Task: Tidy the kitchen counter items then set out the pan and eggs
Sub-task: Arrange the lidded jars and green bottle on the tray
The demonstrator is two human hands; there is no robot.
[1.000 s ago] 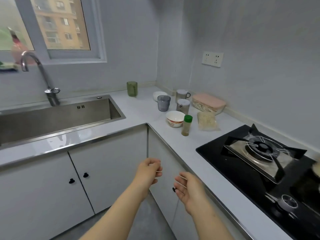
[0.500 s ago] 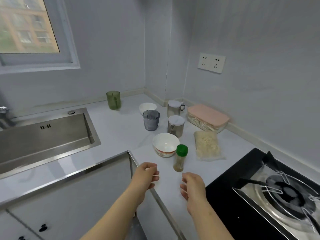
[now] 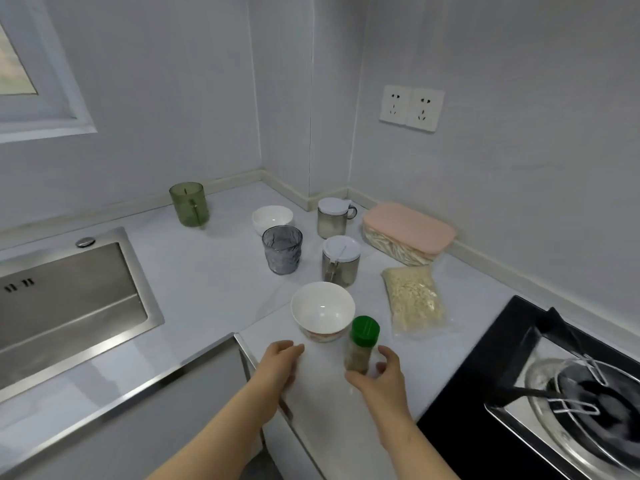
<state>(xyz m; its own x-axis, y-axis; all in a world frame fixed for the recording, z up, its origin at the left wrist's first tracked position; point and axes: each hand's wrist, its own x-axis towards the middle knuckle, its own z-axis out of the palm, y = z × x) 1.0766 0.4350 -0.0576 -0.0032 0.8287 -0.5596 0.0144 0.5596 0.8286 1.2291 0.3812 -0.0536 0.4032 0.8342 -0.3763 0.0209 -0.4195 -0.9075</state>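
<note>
A small spice bottle with a green cap [image 3: 362, 344] stands on the white counter [image 3: 207, 271] near its front corner. My right hand [image 3: 379, 377] is just behind the bottle's base, with thumb and fingers spread to either side of it and not closed on it. My left hand [image 3: 280, 363] hovers over the counter edge, fingers loosely bent and holding nothing. Just beyond the hands sits a white bowl with a red pattern [image 3: 322, 311]. No pan or eggs are in view.
Further back stand a grey glass [image 3: 282, 249], a small white bowl [image 3: 272, 218], a green cup [image 3: 188, 204], two lidded jars [image 3: 341, 259], a pink-lidded box [image 3: 408, 232] and a bag of flakes [image 3: 414, 303]. The steel sink [image 3: 65, 299] is at left, the gas hob [image 3: 554, 393] at right.
The view has swung right and closer to the counter corner. Both hands have moved forward over the counter, and my right hand has opened around the spice bottle.
</note>
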